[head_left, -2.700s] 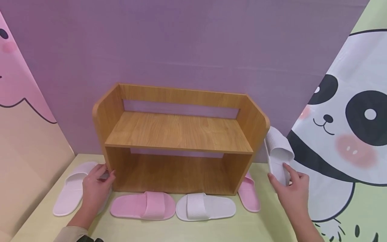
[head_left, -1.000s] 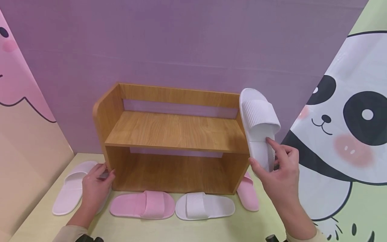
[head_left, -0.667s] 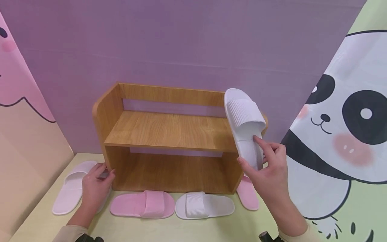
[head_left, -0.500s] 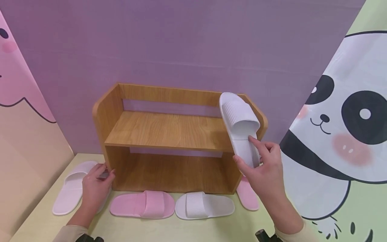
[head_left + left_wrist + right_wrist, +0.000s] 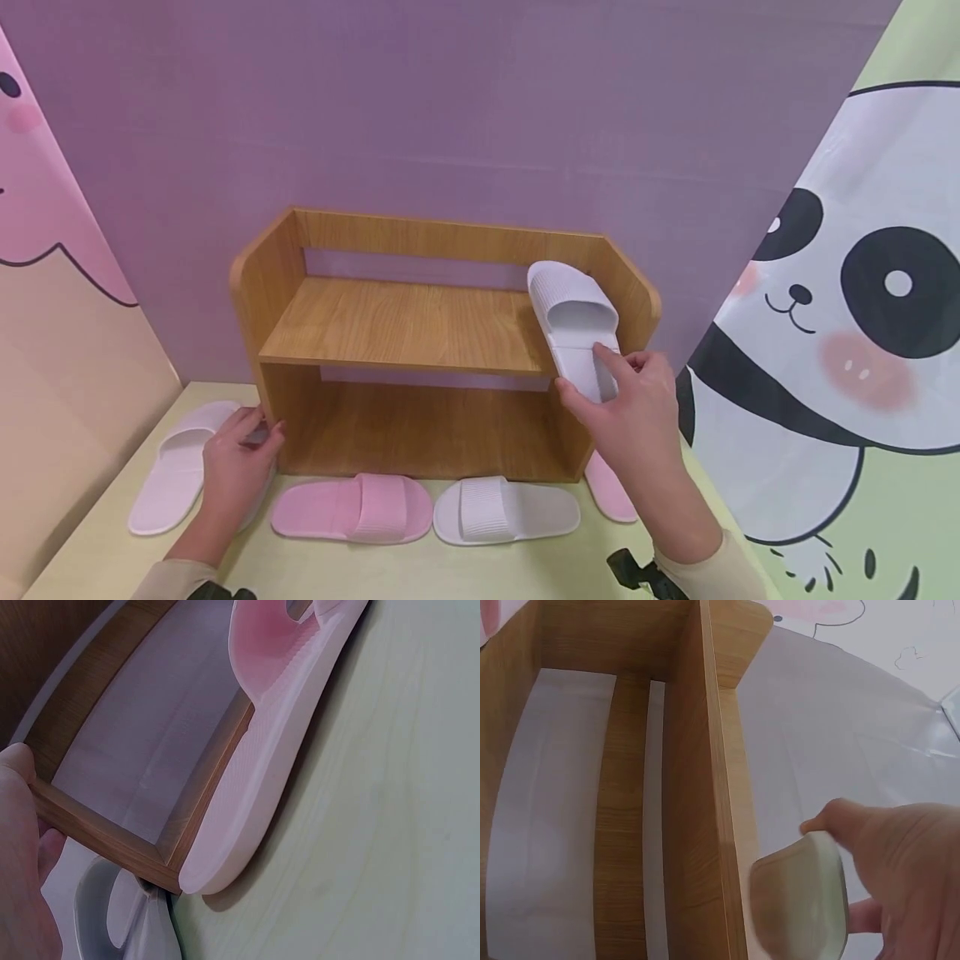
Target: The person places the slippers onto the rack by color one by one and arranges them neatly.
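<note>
A white open-toed slipper with a rounded sole and a wide, finely ribbed strap (image 5: 573, 333) slants toe-up above the upper board at the right end of a two-tier, wood-grained brown shelf (image 5: 420, 325), its heel jutting out past the board's front edge. The right hand (image 5: 626, 408) has its grip closed on the slipper's heel half, thumb on one edge and fingers on the other; whether the toe touches the board cannot be told. The left hand (image 5: 238, 467) pinches the front edge of the shelf's left side panel low down, thumb and fingers on either side of the wood. The side panels curve at their upper front corners, and a long slot runs beneath the back rail, showing the smooth purple backdrop (image 5: 450, 108). On the pale yellow, faintly grained table (image 5: 420, 575), a pink slipper with a ribbed strap (image 5: 352, 510) and a second white slipper (image 5: 506, 512) lie flat along the shelf's front, strap ends facing each other. A whitish slipper (image 5: 172, 479) lies at the far left, another pale slipper (image 5: 261, 492) is mostly hidden behind the left hand, and a pink slipper's end (image 5: 609, 490) shows beside the right panel. The upper board lies bare from the held slipper to the left panel, and the lower tier is open at the front.
</note>
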